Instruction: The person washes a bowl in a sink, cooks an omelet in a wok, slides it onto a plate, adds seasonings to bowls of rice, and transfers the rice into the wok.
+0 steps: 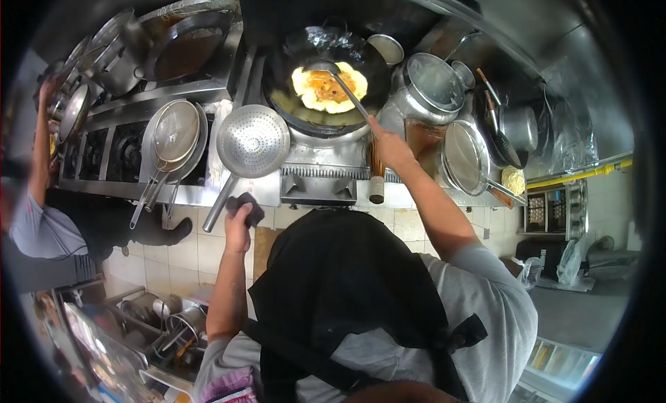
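Observation:
My right hand (393,148) is closed around the handle of a long metal ladle (352,96). The ladle's bowl rests on a yellow egg mixture (329,88), pale and puffed at its rim and orange-brown in the middle. Oil surrounds the egg in a black wok (283,92) on the burner. In front of the stove edge, my left hand (238,226) grips a dark folded cloth (249,210). Just above that hand, the handle of a large perforated strainer (253,141) slants down; whether they touch I cannot tell.
Fine-mesh strainers (176,131) lie over the left burners. Right of the wok stand a pot with a sieve (436,82), another strainer (463,157) and a bamboo brush (377,184). At far left, another person's arm (40,139) reaches towards pans. A yellow pipe (579,174) runs along the right wall.

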Action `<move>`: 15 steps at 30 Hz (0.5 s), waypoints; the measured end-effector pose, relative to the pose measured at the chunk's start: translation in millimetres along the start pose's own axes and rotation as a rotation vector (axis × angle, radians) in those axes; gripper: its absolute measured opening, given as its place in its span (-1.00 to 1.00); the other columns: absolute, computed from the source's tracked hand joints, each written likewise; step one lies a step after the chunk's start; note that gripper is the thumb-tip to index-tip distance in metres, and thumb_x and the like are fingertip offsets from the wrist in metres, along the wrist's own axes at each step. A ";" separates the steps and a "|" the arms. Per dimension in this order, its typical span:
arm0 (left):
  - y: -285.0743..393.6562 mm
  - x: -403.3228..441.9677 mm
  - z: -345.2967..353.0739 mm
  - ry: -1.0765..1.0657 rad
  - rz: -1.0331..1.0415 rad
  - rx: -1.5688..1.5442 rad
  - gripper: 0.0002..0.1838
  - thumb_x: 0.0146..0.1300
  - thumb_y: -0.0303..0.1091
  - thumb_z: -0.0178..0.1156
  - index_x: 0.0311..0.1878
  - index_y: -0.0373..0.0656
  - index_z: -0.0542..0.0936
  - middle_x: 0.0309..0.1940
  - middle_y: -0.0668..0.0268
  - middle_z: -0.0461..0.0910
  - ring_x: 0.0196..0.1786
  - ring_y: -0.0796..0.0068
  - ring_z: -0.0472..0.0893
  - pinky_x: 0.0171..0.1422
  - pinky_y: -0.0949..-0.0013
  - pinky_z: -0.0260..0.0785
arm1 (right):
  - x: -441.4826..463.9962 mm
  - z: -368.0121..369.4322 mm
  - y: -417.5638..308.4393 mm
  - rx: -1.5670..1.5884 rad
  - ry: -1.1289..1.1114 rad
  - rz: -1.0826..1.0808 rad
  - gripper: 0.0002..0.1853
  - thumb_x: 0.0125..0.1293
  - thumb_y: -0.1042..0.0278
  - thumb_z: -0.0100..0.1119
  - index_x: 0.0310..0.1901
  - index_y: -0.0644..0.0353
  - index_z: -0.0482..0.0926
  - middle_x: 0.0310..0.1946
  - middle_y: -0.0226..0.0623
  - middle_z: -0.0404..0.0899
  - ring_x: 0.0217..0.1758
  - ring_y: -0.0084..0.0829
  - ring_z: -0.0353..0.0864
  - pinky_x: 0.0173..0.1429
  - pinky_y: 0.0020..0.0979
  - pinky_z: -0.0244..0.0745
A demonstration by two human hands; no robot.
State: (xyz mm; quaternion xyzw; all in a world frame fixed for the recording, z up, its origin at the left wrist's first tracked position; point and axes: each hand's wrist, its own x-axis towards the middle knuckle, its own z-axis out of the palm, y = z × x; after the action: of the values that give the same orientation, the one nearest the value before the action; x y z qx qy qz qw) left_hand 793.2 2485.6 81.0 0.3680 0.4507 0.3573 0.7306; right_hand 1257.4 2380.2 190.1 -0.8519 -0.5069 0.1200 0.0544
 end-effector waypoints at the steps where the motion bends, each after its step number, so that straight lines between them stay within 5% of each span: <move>1: 2.0 -10.8 -2.5 0.025 -0.046 -0.232 -0.69 0.42 -0.32 0.33 0.16 -0.19 0.64 -0.05 0.30 0.74 -0.08 0.38 0.73 -0.07 0.26 0.61 | -10.9 -2.3 4.4 -0.010 -0.023 -0.012 -0.08 0.41 0.53 0.06 0.76 -0.19 0.01 -0.19 0.32 0.74 -0.10 0.30 0.77 0.15 0.22 0.64; 6: -2.9 -35.9 -16.9 -0.038 -0.128 -0.334 -0.68 0.42 -0.16 0.25 0.13 -0.09 0.66 -0.05 0.34 0.73 -0.20 0.48 0.68 -0.20 0.27 0.53 | -52.2 -21.3 17.5 -0.076 -0.096 0.021 -0.07 0.40 0.54 0.07 0.76 -0.27 0.05 -0.22 0.30 0.74 -0.10 0.27 0.78 0.12 0.19 0.66; 15: 16.0 -38.5 3.0 -0.057 -0.317 -0.284 -0.59 0.40 -0.22 0.28 0.23 -0.19 0.58 -0.02 0.16 0.74 -0.05 0.16 0.78 -0.07 0.11 0.77 | -86.5 -51.0 37.9 -0.164 -0.126 -0.016 -0.06 0.43 0.55 0.07 0.75 -0.43 0.06 -0.18 0.14 0.76 -0.12 0.13 0.81 0.09 0.09 0.72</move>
State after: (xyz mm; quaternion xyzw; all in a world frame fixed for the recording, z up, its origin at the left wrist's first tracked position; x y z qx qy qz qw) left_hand 779.9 2459.7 110.9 0.1957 0.4272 0.2873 0.8347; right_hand 1263.2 2287.6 244.1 -0.8402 -0.5241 0.1311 -0.0465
